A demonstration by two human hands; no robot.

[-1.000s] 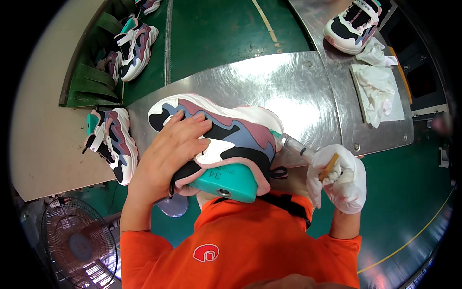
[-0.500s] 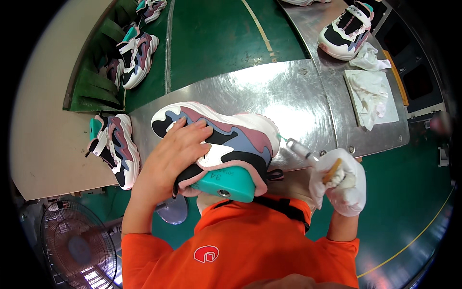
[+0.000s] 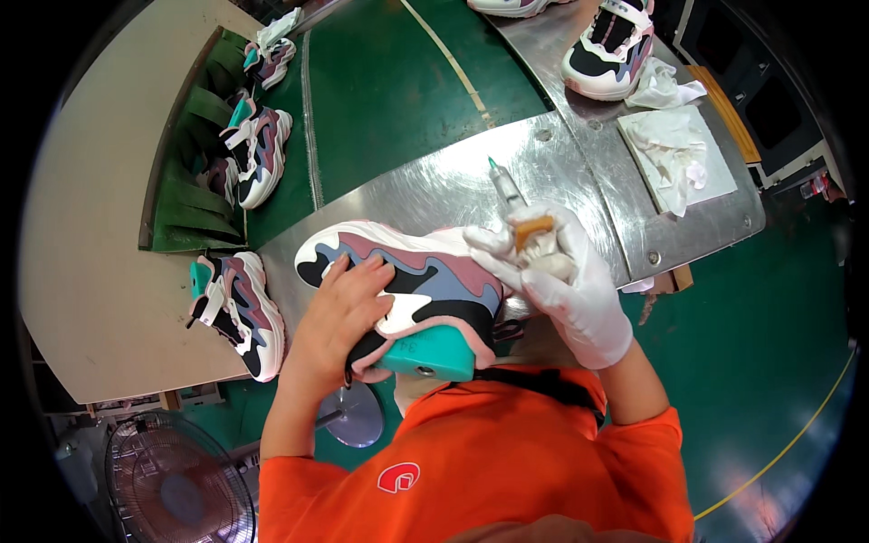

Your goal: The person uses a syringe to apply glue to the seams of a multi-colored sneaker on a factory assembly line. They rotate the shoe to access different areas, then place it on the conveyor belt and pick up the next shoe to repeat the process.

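A multicoloured sneaker (image 3: 433,267) with a thick white sole lies on its side in front of me, its toe to the left. A teal shoe last (image 3: 430,355) fills its opening. My bare left hand (image 3: 342,312) grips it from the near left, fingers spread over the upper. My right hand (image 3: 575,288), in a white glove, is closed around a clear syringe (image 3: 507,187) whose green tip points away from me. A flat orange-brown piece (image 3: 533,232) and a whitish wad (image 3: 549,260) are also in that hand. Its gloved fingers reach to the shoe's heel, partly hiding it.
A metal worktop (image 3: 434,185) borders a green conveyor belt (image 3: 389,100). More sneakers stand at left, one nearby (image 3: 244,312), and another sneaker (image 3: 611,50) at far right. White cloths (image 3: 674,158) lie on a pad at right. A fan (image 3: 181,480) stands lower left.
My right hand has moved left and turned, taking the syringe tip from the heel to above the worktop. Its fingers now reach the heel. My left hand stays on the sneaker.
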